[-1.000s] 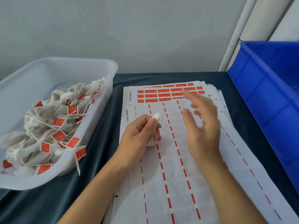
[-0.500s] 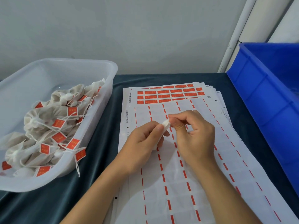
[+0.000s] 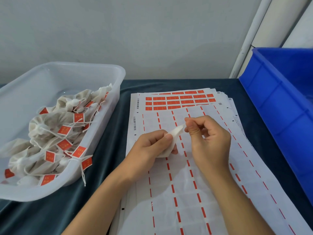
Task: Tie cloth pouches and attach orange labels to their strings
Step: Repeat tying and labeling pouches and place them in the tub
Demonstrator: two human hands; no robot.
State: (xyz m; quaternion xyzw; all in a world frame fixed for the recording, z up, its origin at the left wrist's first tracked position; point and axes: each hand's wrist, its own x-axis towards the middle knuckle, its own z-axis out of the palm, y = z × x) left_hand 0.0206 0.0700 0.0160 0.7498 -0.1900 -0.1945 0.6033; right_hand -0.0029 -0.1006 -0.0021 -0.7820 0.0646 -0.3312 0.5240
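Over the label sheets (image 3: pixel 194 192), left hand (image 3: pixel 152 145) grips the pouch (image 3: pixel 175 133); right hand (image 3: pixel 208 134) pinches its tip, apparently to draw it closed.

Hands: 2, left hand (image 3: pixel 153 145) at 9 o'clock of right hand (image 3: pixel 209 141). Cloth pouch (image 3: pixel 174 135) in hand: 1, btwn them. Bins: 2, clear tub (image 3: pixel 108 99) at 9 o'clock of frame, blue crate (image 3: pixel 277 106) at 3 o'clock. Tied pouches (image 3: pixel 50 133) in tub: a heap, approx 10+, can't count exactly. Orange labels on strings (image 3: pixel 64 130): abt 12 visible. Label sheets (image 3: pixel 211 192): a stack, several edges fanned at 1 o'clock, number unclear. Unused orange labels (image 3: pixel 179 100) on top sheet: 4 rows showing, approx 5–6 per row, far row partly cut off.
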